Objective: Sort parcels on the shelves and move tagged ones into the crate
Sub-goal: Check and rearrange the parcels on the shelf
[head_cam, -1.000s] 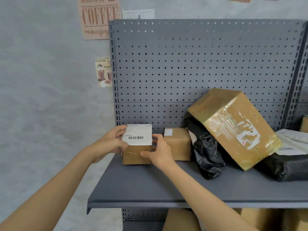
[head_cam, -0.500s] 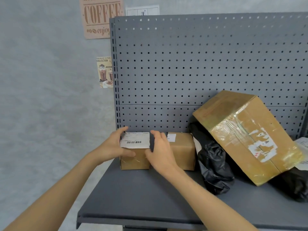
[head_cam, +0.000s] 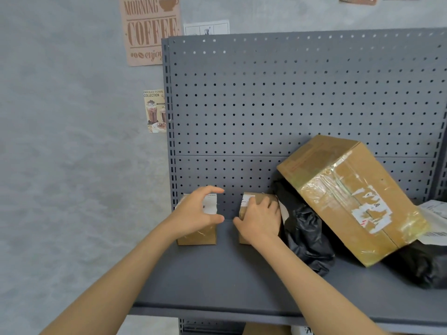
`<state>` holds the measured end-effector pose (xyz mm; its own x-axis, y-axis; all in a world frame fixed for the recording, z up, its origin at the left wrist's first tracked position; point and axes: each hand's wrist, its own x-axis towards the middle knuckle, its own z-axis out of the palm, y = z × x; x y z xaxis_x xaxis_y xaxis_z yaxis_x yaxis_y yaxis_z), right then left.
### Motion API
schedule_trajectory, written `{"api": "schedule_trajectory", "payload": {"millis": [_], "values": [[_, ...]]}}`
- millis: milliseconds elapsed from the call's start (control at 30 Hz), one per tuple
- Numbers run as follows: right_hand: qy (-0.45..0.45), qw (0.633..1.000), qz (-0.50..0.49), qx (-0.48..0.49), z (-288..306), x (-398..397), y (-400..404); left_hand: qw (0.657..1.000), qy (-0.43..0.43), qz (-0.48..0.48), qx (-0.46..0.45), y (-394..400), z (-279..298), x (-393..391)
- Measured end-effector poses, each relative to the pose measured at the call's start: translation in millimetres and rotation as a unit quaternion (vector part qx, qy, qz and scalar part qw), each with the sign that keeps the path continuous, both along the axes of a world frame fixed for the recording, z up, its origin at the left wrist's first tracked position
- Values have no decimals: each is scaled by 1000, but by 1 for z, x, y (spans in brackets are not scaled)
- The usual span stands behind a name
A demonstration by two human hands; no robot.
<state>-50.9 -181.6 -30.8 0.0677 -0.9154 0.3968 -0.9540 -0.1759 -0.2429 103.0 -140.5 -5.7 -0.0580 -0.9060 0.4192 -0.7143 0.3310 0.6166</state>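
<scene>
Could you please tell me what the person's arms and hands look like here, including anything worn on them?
Both forearms are bare up to the frame's edge: no sleeves, gloves, watch or bands show. The left hand and right hand carry no visible rings or markings.

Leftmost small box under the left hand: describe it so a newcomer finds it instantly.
On the grey shelf, go to the far left end by the pegboard back. The small brown box there sits under the left hand. It stands apart from its twin, which the right hand covers.
</scene>
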Motion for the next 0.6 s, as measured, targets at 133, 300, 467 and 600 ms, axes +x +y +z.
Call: {"api": "schedule_trajectory", "payload": {"millis": [133,300,467,600], "values": [[-11,1000,14,17,6,-6,4,1000,7,-7,6,7,-3,-2],[-77,995,48,43,14,-24,9,998,41,-33,41,12,-6,-9],[-273,952,99,101,24,-56,5,994,45,-37,93,14,-12,-25],[-343,927,111,100,17,-69,11,982,38,-52,175,15,-17,-42]]}}
